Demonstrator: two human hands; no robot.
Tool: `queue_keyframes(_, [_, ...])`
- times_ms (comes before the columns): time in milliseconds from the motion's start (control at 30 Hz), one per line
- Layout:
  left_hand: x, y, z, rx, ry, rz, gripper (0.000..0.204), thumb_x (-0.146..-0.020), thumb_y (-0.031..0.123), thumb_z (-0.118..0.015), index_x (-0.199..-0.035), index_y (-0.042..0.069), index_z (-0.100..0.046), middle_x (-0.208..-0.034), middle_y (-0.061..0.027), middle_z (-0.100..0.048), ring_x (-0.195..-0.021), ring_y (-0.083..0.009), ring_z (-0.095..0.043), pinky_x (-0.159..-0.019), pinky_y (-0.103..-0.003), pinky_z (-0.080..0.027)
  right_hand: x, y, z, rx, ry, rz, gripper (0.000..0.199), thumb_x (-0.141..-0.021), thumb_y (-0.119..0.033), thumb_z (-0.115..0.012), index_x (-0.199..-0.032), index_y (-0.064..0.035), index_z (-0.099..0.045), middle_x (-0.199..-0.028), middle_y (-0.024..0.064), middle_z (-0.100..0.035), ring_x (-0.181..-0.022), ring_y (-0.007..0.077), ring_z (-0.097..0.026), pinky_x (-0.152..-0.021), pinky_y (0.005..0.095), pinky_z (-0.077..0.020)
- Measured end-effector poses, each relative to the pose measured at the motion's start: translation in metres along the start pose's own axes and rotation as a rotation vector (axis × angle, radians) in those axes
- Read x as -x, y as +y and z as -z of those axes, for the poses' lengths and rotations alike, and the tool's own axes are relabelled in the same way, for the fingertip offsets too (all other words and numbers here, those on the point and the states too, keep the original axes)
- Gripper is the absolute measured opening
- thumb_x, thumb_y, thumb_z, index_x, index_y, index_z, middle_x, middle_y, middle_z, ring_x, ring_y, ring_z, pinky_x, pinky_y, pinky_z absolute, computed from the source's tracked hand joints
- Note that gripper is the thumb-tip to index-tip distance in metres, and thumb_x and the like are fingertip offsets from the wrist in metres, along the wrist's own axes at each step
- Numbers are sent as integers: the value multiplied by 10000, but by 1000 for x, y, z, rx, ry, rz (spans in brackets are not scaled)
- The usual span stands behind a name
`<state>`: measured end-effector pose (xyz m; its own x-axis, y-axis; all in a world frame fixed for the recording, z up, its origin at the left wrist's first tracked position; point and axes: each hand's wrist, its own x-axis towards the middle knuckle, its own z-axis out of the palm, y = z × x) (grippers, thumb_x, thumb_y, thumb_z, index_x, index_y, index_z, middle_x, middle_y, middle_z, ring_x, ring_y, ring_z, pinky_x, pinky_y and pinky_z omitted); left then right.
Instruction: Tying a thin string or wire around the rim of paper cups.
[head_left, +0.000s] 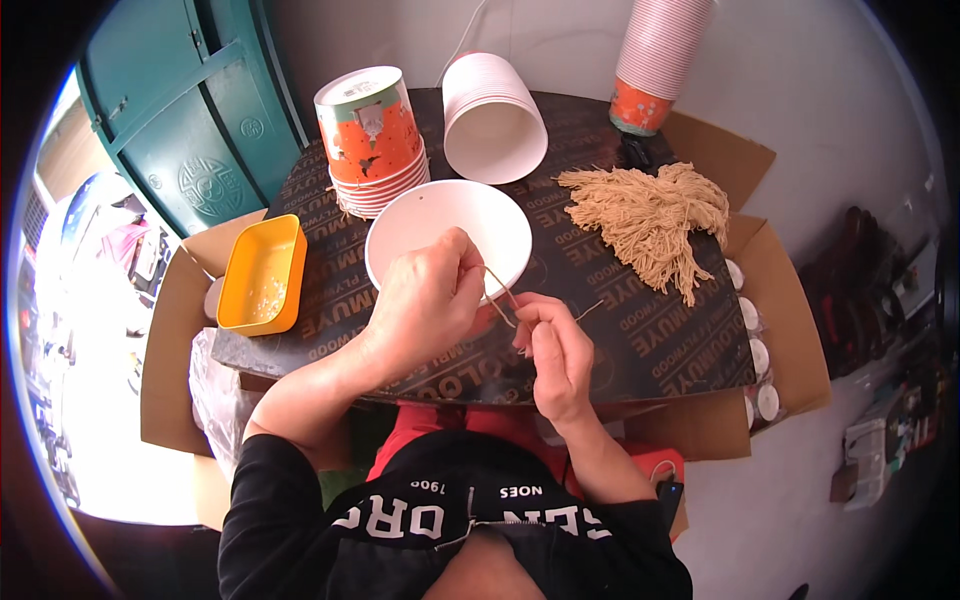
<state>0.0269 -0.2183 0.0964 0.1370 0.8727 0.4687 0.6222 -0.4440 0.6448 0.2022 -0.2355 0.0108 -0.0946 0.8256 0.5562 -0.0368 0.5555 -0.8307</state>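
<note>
- String (503, 297), a thin tan length, runs between both hands, just in front of the person's chest and over the near rim of a white bowl (440, 225).
- Left hand (425, 297): fingers curled shut, pinching the string's upper end at the bowl's edge.
- Right hand (558, 352): thumb and forefinger pinched on the string's lower part; a loose tail appears to stick out to the right, though it is too fine to be sure.
- Beyond the right hand: a heap of tan strings (650, 215) on the dark board (660, 340).
- Beyond the left hand: a stack of orange printed cups (372, 140) and a tipped stack of white cups (493, 115).
- Left of the left hand: a yellow tray (262, 273).
- Far right, behind the strings: an upside-down cup stack (655, 60).
</note>
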Motion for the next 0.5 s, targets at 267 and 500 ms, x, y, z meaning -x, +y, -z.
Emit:
queue_keyframes(267, [0,-6,-2,-6,14,-21,70,-838,33,-597,-834,-29,-563,-671,-216,-632,-674,-415,-660,-593,-461,-515,-9,-5,-22,323,79,242,120,-840,51,-669,-934,23,-598,-951,119,-587,-704,221,-593,-625,315,-505])
queue_keyframes(500, [-3,-7,-4,-56,19,-23,87,-844,43,-609,-848,-26,-556,-676,-220,-632,-675,-424,-651,-596,-475,-513,-9,-3,-25,380,135,353,148,-823,92,-660,-956,47,-614,-1094,166,-543,-775,288,-619,-684,343,-514])
